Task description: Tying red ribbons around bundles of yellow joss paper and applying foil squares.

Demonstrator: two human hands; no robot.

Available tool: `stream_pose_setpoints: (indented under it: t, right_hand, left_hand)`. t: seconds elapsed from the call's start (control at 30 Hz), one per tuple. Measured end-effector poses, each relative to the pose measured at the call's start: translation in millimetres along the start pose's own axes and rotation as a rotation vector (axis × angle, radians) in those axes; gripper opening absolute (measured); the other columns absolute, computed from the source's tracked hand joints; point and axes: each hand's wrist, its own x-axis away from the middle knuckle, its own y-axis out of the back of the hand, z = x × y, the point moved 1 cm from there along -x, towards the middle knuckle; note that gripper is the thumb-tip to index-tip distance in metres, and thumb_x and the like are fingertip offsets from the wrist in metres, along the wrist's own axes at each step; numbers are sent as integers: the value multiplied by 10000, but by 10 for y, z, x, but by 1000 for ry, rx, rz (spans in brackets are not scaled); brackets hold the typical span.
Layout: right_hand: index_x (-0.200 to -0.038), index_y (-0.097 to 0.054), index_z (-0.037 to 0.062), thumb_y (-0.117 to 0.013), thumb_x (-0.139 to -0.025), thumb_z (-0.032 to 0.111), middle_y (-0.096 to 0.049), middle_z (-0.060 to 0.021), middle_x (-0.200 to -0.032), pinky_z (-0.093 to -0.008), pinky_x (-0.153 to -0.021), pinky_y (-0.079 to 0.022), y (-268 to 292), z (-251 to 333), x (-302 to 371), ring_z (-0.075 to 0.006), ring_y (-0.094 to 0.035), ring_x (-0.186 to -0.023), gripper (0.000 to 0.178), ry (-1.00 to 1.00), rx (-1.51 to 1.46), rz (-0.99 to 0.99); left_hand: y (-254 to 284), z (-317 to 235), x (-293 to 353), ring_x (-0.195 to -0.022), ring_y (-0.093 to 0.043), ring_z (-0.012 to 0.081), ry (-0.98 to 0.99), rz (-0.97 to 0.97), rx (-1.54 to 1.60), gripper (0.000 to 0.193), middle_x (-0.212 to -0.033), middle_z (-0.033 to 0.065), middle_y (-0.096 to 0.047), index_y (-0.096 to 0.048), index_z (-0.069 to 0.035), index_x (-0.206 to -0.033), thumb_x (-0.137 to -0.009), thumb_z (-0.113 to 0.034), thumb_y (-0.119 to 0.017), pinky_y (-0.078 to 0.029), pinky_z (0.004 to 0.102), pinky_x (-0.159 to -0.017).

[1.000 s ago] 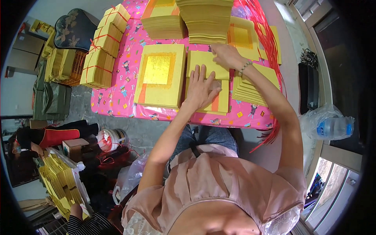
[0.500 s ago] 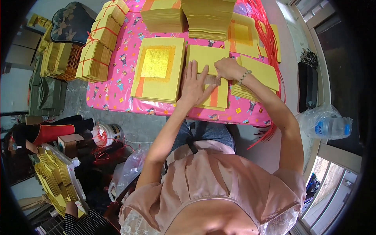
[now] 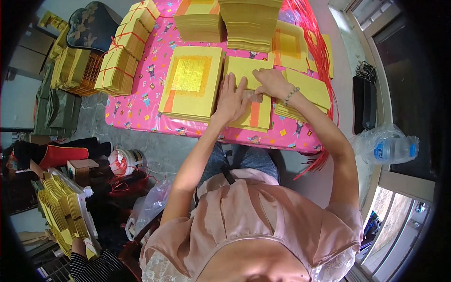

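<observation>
My left hand lies flat with fingers spread on a yellow paper sheet, whose upper part is folded down toward me. An orange strip and a brownish patch show below the fold. My right hand, with a beaded bracelet at the wrist, presses on the right part of the fold. Its fingers are curled in, and whatever they hold, if anything, is hidden. Left of my hands is a pile of yellow sheets topped by a shiny gold square. Folded yellow papers lie to the right, partly under my right forearm.
Tall yellow paper stacks stand at the table's far side. Tied bundles line its left edge; red strings hang over the right. A plastic bottle in a bag is at far right. At lower left, another person's hand touches yellow papers.
My right hand has shifted slightly up and left along the fold, its curled fingers turning a little. My left hand stays flat on the sheet. The whole view has shifted slightly.
</observation>
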Motion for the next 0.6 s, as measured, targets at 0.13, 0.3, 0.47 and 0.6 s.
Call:
stream_pose_setpoints:
  t: [0.13, 0.3, 0.47, 0.6]
  right_hand:
    - [-907, -591, -2, -687, -793, 178, -677, -166, -797, -427, -643, -553, -64, -4, 30, -327, -691, -764, 234, 204, 94, -160]
    - [-882, -577, -7, -616, -784, 74, -632, -156, -628, -426, -542, -541, -14, -55, 88, -339, -673, -615, 133, 179, 113, -315]
    - [-904, -550, 3, -603, -838, 105, -631, -171, -723, -448, -547, -536, 338, -3, 225, -363, -656, -620, 132, -53, 23, -531]
    - [-932, -553, 11, -679, -808, 136, -644, -152, -726, -399, -509, -537, 583, 38, 430, -313, -686, -639, 217, -19, 128, -661]
  left_hand:
    - [143, -35, -103, -1403, -198, 549, 70, -36, 138, 630, -1492, 378, -240, -343, -13, -1473, -971, -349, -519, -221, 567, -1152]
    - [389, -270, -311, -1385, -211, 566, -44, -325, 93, 720, -1487, 409, -189, -270, 41, -1484, -933, -279, -606, -219, 568, -1146]
    - [613, -400, -614, -1395, -218, 536, 33, -457, 213, 930, -1496, 432, -102, -82, 86, -1508, -908, -316, -668, -265, 527, -1131]
    - [784, -431, -862, -1065, -606, 328, 308, -492, 905, 1097, -1351, 303, -401, 3, 92, -1505, -849, -351, -756, -538, 425, -864]
